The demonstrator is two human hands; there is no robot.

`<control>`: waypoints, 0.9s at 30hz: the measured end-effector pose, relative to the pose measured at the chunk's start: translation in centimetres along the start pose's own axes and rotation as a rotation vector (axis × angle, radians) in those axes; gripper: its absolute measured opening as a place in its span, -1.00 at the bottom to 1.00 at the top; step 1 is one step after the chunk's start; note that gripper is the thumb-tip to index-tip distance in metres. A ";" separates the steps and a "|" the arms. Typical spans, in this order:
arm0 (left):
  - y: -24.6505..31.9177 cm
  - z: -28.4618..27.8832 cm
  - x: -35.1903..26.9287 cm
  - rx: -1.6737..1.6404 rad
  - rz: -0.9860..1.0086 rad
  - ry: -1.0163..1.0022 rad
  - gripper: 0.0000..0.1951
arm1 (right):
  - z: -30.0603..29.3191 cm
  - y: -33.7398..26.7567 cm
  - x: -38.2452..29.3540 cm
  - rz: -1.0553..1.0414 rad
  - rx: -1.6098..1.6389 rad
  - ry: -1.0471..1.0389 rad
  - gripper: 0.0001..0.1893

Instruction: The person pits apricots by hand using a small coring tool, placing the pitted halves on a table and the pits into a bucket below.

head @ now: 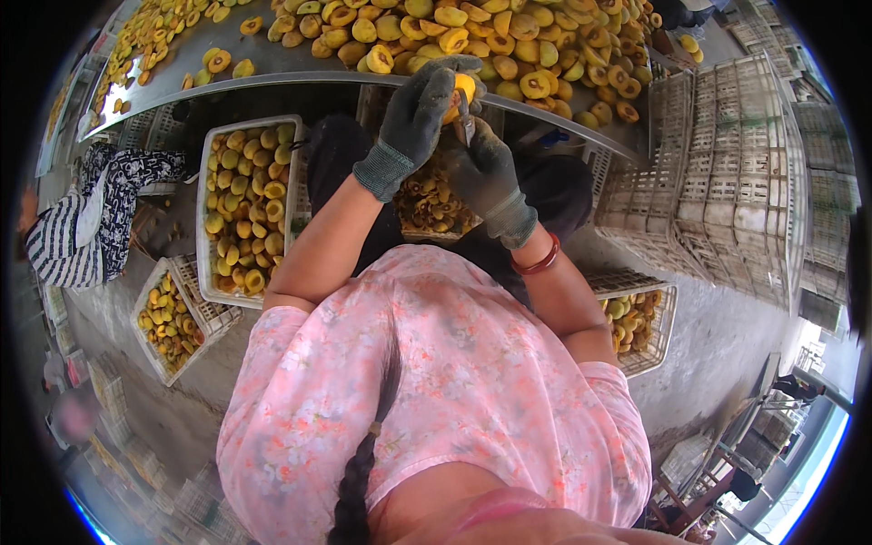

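Note:
My left hand point(411, 112), in a dark grey knit glove, holds a yellow peach point(466, 86) just over the near edge of a metal table point(272, 80). A short metal-bladed tool point(467, 121) is gripped in my gloved right hand point(482, 167), its tip against the cut face of the peach. The glove hides most of the tool's handle. Beyond my hands a heap of halved peaches point(531, 48) covers the tabletop. Below them, between my knees, is a container of peach scraps point(436, 201), partly hidden by my wrists.
To my left stands a white crate point(201, 225) of peach halves, with a smaller tilted crate point(151, 340) behind it. Another filled crate point(667, 327) is by my right elbow. Tall stacked plastic crates point(736, 177) rise at right. A person in striped clothing point(75, 231) sits far left.

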State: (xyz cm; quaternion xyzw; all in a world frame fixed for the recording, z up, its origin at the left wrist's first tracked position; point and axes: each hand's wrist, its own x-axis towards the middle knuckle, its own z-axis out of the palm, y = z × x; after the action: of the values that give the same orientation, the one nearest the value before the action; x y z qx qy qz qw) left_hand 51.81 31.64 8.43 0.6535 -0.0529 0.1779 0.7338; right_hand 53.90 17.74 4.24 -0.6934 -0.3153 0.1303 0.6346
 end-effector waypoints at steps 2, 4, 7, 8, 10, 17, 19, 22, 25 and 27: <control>-0.2 0.7 -0.2 -0.089 0.081 0.034 -0.55 | 0.7 0.2 0.0 -0.057 0.022 0.054 -0.75; -0.2 1.1 -0.5 -0.001 0.167 0.057 -0.54 | 1.3 0.0 -0.1 0.003 0.068 0.089 -0.77; -1.0 1.0 -0.8 -0.085 0.201 0.069 -0.54 | 1.7 -0.9 -0.7 0.188 0.226 0.123 -0.77; -1.0 1.1 -0.7 -0.151 0.195 0.065 -0.54 | 1.8 -1.3 -0.8 0.162 0.206 0.150 -0.84; -0.8 1.2 -0.7 -0.140 0.220 0.045 -0.54 | 2.0 -2.0 -0.7 0.110 0.166 0.205 -0.84; -1.3 0.6 -1.2 0.011 0.312 -0.005 -0.57 | 1.0 -3.9 -0.1 0.413 0.490 -0.013 -0.87; -1.7 0.0 -1.3 0.064 0.351 -0.024 -0.57 | 0.2 -5.1 0.0 0.569 0.693 -0.143 -0.90; -0.9 -0.5 -0.6 0.090 0.319 -0.092 -0.57 | 0.1 -5.2 -0.1 0.571 0.661 -0.125 -0.96; 0.7 -1.0 -0.1 -0.095 0.038 -0.141 -0.58 | 1.4 -3.3 -0.1 0.266 0.415 0.075 -0.95; 0.9 -1.0 -0.2 -0.178 -0.126 -0.052 -0.63 | 2.6 -1.1 0.5 0.000 0.206 0.148 -0.94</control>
State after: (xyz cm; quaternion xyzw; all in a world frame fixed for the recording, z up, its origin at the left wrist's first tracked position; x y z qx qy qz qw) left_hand 51.15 32.64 9.10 0.5923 -0.0462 0.1090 0.7970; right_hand 52.52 20.09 5.04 -0.6323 -0.2525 0.1104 0.7240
